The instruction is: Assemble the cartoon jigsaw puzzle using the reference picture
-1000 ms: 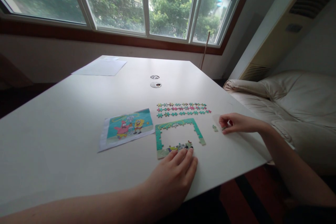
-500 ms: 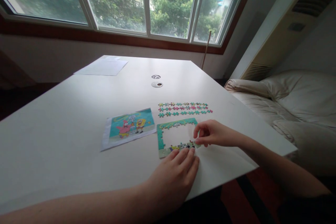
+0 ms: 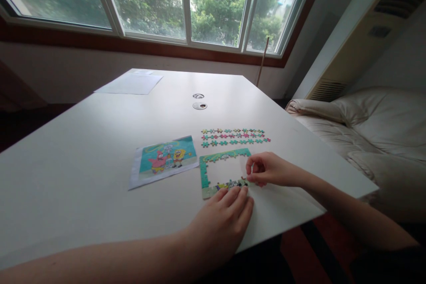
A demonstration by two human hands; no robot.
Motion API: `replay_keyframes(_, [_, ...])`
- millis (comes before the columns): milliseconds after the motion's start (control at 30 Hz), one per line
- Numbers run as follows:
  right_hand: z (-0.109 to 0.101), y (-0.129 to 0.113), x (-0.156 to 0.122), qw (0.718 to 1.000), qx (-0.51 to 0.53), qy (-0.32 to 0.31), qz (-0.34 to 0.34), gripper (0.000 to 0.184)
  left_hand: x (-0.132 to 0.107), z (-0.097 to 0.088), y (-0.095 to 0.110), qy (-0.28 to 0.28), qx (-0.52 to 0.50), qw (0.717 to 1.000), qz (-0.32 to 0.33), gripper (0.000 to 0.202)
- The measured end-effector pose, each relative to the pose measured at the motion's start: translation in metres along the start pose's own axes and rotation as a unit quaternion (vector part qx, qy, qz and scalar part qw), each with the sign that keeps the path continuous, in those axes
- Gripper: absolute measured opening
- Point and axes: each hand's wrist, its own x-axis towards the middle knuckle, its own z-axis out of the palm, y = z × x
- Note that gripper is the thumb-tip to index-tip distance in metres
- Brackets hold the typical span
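A partly assembled jigsaw puzzle (image 3: 203,176) lies flat on the white table, its joined border surrounding a bare middle. Along its lower edge, my left hand (image 3: 228,213) rests palm down, fingers stretched out on the border. My right hand (image 3: 264,169) is at the puzzle's right side, thumb and forefinger pinched on a puzzle piece that they mostly hide. The right border is partly covered by this hand. Three rows of loose puzzle pieces (image 3: 233,136) are laid out beyond the puzzle. Left of it is a printed reference picture (image 3: 168,159) with cartoon figures.
The white table (image 3: 100,151) has two round metal fittings (image 3: 199,106) set into its top. White paper sheets (image 3: 129,84) lie at the far left corner. A cream sofa (image 3: 376,124) stands to the right, and windows line the far wall.
Both hands keep nearly the same places, with my right fingertips still pinched at the puzzle's right side. The whole view has shifted very slightly.
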Motion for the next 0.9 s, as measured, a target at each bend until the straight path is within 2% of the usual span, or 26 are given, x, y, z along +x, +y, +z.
replay_keyframes(267, [0.0, -0.001, -0.001, 0.999, -0.037, 0.003, -0.012, 0.014, 0.0, 0.0, 0.001, 0.002, 0.004, 1.0, -0.005, 0.035])
replay_keyframes(533, [0.0, -0.005, -0.002, 0.983, -0.169, 0.066, -0.039, 0.018, 0.0, -0.002, 0.0, -0.01, 0.0, 1.0, -0.006, 0.036])
replay_keyframes(767, [0.002, 0.0, -0.001, 0.983, -0.17, 0.051, -0.047, 0.023, 0.001, -0.002, 0.0, -0.009, -0.005, 1.0, -0.002, 0.037])
replay_keyframes(900, [-0.014, -0.003, -0.009, 0.985, -0.154, 0.049, -0.055, 0.025, -0.001, -0.002, 0.0, -0.009, -0.006, 1.0, -0.003, 0.037])
